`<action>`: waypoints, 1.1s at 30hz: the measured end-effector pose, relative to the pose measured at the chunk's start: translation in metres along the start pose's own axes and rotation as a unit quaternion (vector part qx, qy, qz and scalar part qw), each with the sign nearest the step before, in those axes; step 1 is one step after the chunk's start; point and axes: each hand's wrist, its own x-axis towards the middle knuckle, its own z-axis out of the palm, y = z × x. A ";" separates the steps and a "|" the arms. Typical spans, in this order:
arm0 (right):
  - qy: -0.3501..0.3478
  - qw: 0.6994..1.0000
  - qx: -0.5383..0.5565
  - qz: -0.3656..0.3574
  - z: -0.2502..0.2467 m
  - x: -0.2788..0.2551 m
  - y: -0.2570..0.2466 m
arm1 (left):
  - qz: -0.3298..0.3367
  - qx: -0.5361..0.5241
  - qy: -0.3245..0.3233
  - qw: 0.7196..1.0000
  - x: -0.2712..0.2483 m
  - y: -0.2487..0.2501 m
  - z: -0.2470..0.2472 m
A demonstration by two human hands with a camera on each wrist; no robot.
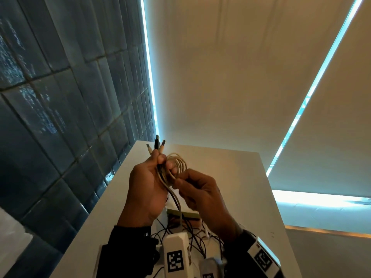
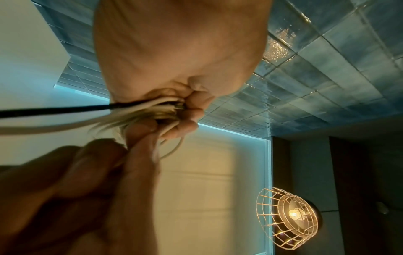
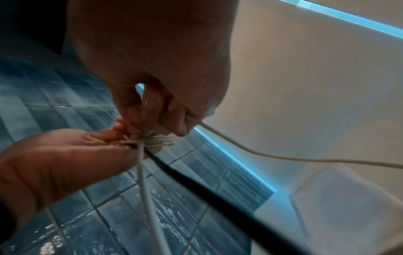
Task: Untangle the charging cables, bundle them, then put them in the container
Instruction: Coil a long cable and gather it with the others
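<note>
Above the white table [image 1: 230,177], the left hand [image 1: 147,183] grips the coiled cables [image 1: 176,165]; the right hand [image 1: 202,191] pinches a white strand.

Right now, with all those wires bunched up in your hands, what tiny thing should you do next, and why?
Probably wind one more loop. The left hand grips three plug ends and the coiled cream-and-black charging cables, while the right hand pinches a cream strand beside the coil. Long tails hang down to the white table, so the bundle looks unfinished.
</note>
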 end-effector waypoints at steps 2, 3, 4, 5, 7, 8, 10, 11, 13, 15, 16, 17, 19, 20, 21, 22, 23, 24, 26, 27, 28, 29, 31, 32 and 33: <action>0.002 1.000 0.004 0.014 -0.004 -0.003 0.008 | 0.016 -0.010 0.003 1.000 0.000 -0.001 0.002; 0.000 1.000 -0.002 0.019 -0.006 -0.004 0.013 | 0.023 -0.020 0.006 1.000 -0.001 -0.003 0.003; -0.004 1.000 -0.012 0.023 -0.008 -0.006 0.019 | 0.029 -0.034 0.010 0.999 -0.002 -0.003 0.004; -0.010 0.999 -0.024 0.028 -0.011 -0.009 0.026 | 0.038 -0.049 0.013 0.998 -0.002 -0.003 0.005; -0.021 0.998 -0.045 0.040 -0.018 -0.015 0.038 | 0.058 -0.069 0.011 0.996 -0.003 0.002 0.005; -0.019 0.997 -0.054 0.048 -0.023 -0.018 0.045 | 0.068 -0.073 0.009 0.995 -0.004 0.005 0.004; -0.004 0.995 -0.064 0.072 -0.031 -0.025 0.062 | 0.080 -0.071 0.004 0.994 -0.005 0.010 0.001; 0.004 0.994 -0.067 0.086 -0.035 -0.028 0.072 | 0.083 -0.067 0.000 0.994 -0.006 0.011 -0.001; 0.016 0.990 -0.085 0.112 -0.042 -0.035 0.089 | 0.083 -0.062 -0.009 0.995 -0.007 0.012 -0.003; 0.015 0.986 -0.101 0.134 -0.047 -0.041 0.103 | 0.083 -0.068 -0.017 0.994 -0.008 0.013 -0.004; 0.014 0.983 -0.110 0.145 -0.049 -0.043 0.107 | 0.084 -0.074 -0.019 0.994 -0.009 0.014 -0.004; 0.016 0.981 -0.114 0.157 -0.050 -0.046 0.111 | 0.085 -0.079 -0.020 0.993 -0.009 0.014 -0.005; 0.015 0.978 -0.109 0.176 -0.053 -0.051 0.118 | 0.082 -0.084 -0.018 0.993 -0.011 0.015 -0.006; 0.014 0.977 -0.105 0.185 -0.055 -0.053 0.121 | 0.080 -0.084 -0.015 0.993 -0.012 0.015 -0.006; 0.013 0.975 -0.103 0.195 -0.055 -0.055 0.123 | 0.078 -0.083 -0.012 0.993 -0.012 0.015 -0.007; 0.015 0.974 -0.100 0.201 -0.056 -0.055 0.127 | 0.076 -0.080 -0.009 0.994 -0.013 0.014 -0.007; 0.019 0.973 -0.100 0.205 -0.056 -0.056 0.130 | 0.075 -0.074 -0.007 0.994 -0.013 0.013 -0.007; 0.023 0.972 -0.105 0.208 -0.056 -0.056 0.132 | 0.074 -0.070 -0.006 0.995 -0.014 0.013 -0.007; 0.024 0.969 -0.127 0.211 -0.056 -0.058 0.137 | 0.077 -0.067 -0.008 0.995 -0.014 0.015 -0.007; 0.025 0.965 -0.139 0.219 -0.057 -0.060 0.139 | 0.079 -0.066 -0.011 0.995 -0.015 0.016 -0.007; 0.029 0.962 -0.145 0.231 -0.059 -0.063 0.141 | 0.080 -0.060 -0.012 0.995 -0.015 0.018 -0.006; 0.031 0.958 -0.147 0.244 -0.060 -0.066 0.143 | 0.083 -0.050 -0.012 0.995 -0.015 0.018 -0.006; 0.035 0.950 -0.152 0.271 -0.062 -0.071 0.143 | 0.084 -0.031 -0.003 0.996 -0.016 0.016 -0.007; 0.046 0.945 -0.157 0.282 -0.062 -0.070 0.141 | 0.081 -0.024 0.003 0.996 -0.015 0.015 -0.007; 0.065 0.941 -0.159 0.293 -0.061 -0.069 0.137 | 0.079 -0.017 0.010 0.997 -0.015 0.014 -0.007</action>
